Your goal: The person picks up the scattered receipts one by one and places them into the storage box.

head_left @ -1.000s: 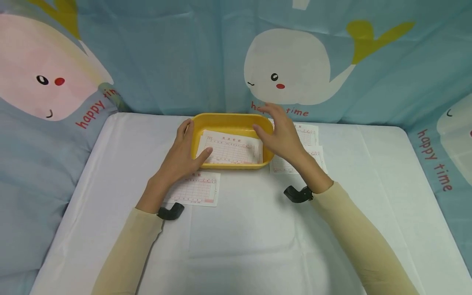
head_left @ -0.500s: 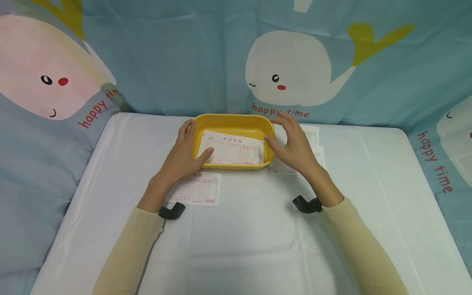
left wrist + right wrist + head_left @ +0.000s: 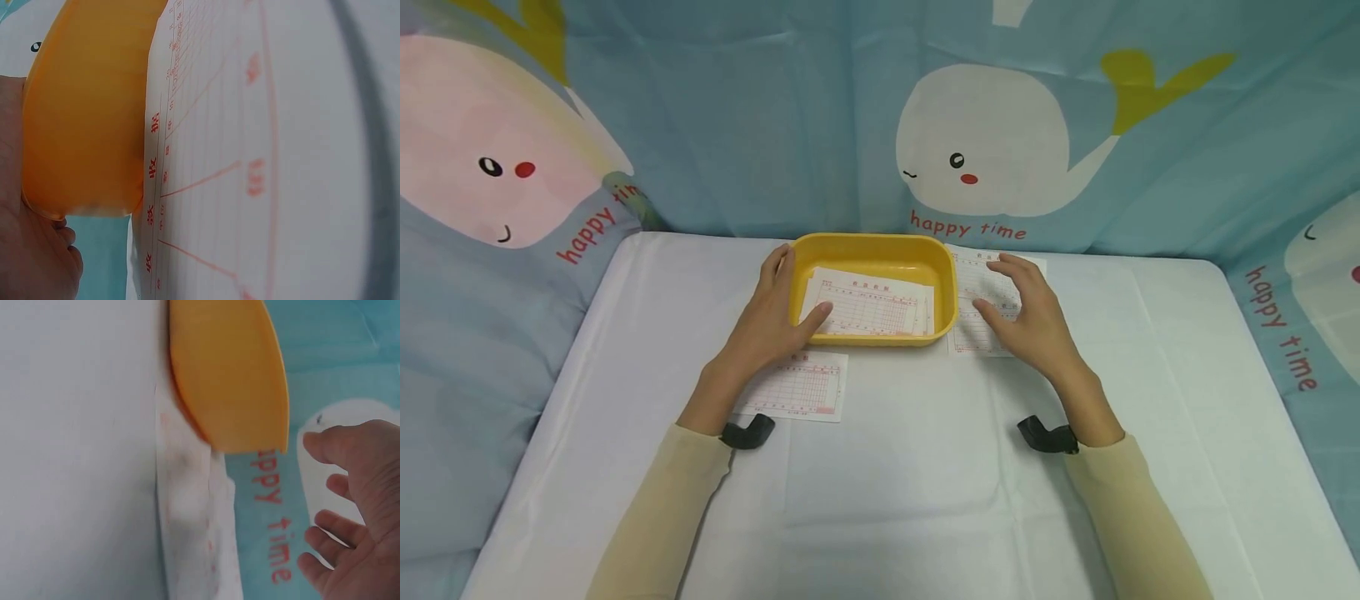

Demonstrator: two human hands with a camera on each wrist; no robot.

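Note:
A yellow plastic tray (image 3: 880, 340) stands at the back middle of the table, with printed paper receipt slips (image 3: 868, 302) lying in it. My left hand (image 3: 767, 321) grips the tray's left end, its thumb over the front rim and its fingers along the outer side. In the left wrist view, fingertips (image 3: 70, 240) show around the end of the tray. Right of the tray, my right hand (image 3: 1033, 321) is raised over two slips (image 3: 977, 283) and holds nothing. The right wrist view shows its fingers loosely bent, apart from the tray (image 3: 228, 375).
Another receipt slip (image 3: 797, 387) lies in front of the tray, partly under my left wrist. White cloth (image 3: 895, 483) covers the table. A blue curtain (image 3: 760, 125) with whale prints hangs behind and at both sides.
My right hand has moved right and toward me, away from the tray's right end. My left hand and the tray stay where they were.

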